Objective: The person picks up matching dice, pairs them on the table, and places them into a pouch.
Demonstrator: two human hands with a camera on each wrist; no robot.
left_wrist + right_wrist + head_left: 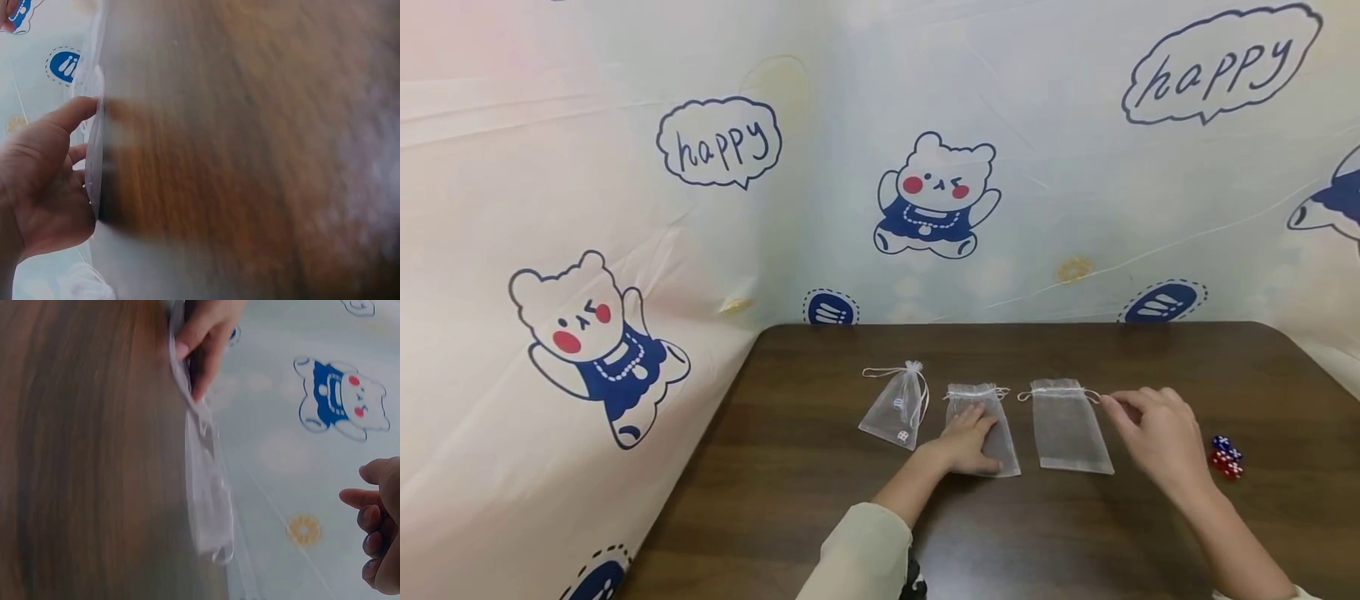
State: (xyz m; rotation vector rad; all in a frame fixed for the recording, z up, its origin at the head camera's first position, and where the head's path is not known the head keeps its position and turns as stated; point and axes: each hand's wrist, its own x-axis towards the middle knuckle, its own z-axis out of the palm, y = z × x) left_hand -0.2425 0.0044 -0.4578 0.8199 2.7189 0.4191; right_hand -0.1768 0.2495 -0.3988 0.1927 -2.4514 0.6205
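Three sheer white drawstring pouches lie in a row on the table. My left hand [967, 442] rests on the middle pouch [1002, 427], fingers spread over its mesh; the left wrist view shows the same hand [53, 178] against the pouch, seen edge-on. My right hand [1163, 436] is beside the cord loop of the right pouch [1070, 432]. In the right wrist view, this hand [384, 522] has thumb and index finger apart, other fingers bent, nothing between them. The left pouch [886, 417], drawn together at its neck, contains white dice [902, 436].
Right of my right hand sit several blue dice [1222, 442] and red dice [1227, 465] in a cluster. The dark wooden table [790, 500] meets a printed cloth backdrop [820, 208] with bears along its far and left edges.
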